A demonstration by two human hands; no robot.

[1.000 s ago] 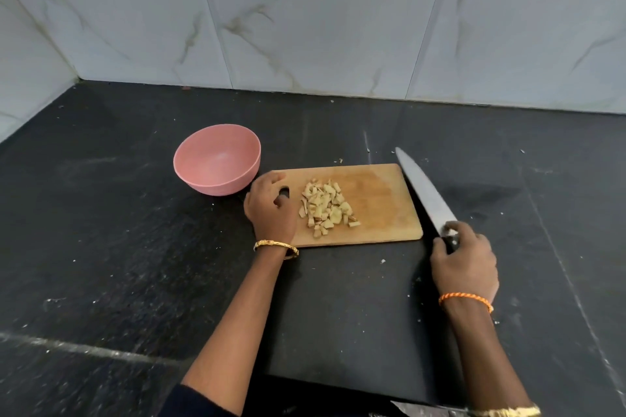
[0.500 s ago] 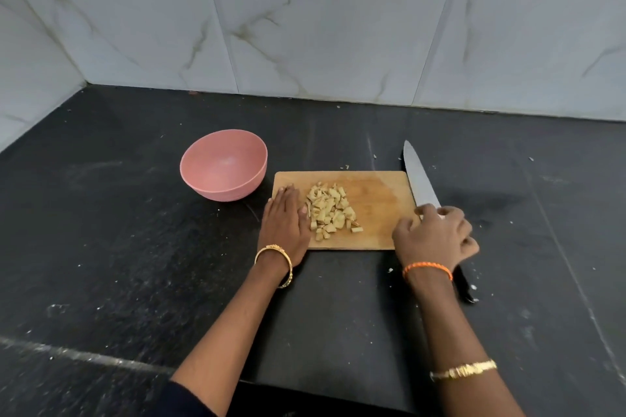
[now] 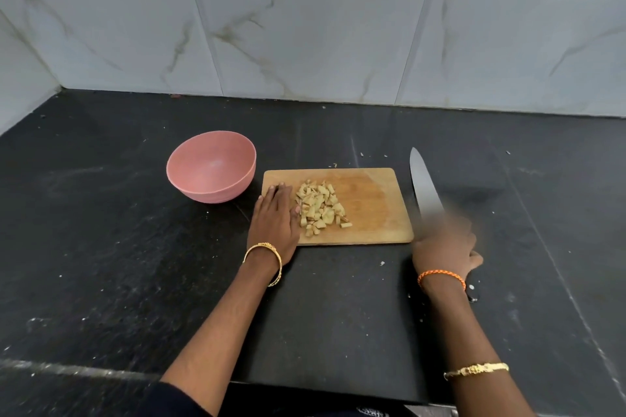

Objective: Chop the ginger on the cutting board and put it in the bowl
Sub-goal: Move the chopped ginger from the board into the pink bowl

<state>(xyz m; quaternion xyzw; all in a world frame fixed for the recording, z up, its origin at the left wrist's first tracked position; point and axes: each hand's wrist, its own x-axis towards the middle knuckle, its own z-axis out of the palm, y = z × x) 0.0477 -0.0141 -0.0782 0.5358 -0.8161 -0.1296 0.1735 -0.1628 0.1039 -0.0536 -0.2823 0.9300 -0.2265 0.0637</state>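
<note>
From the head camera: the left hand [image 3: 273,225] has gone flat, fingers straight, on the board [image 3: 372,210], touching the cut ginger [image 3: 321,208] on its right. The right hand [image 3: 443,247] has let go of the knife [image 3: 425,188]; it is too blurry to tell its fingers. Scooping into the bowl [image 3: 211,166], left of the left hand, looks next.

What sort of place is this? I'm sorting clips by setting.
Most likely a home kitchen counter: a dark stone worktop set in a corner of marble-look wall tiles, with a wooden cutting board of chopped ginger, a pink bowl and a kitchen knife.
</note>
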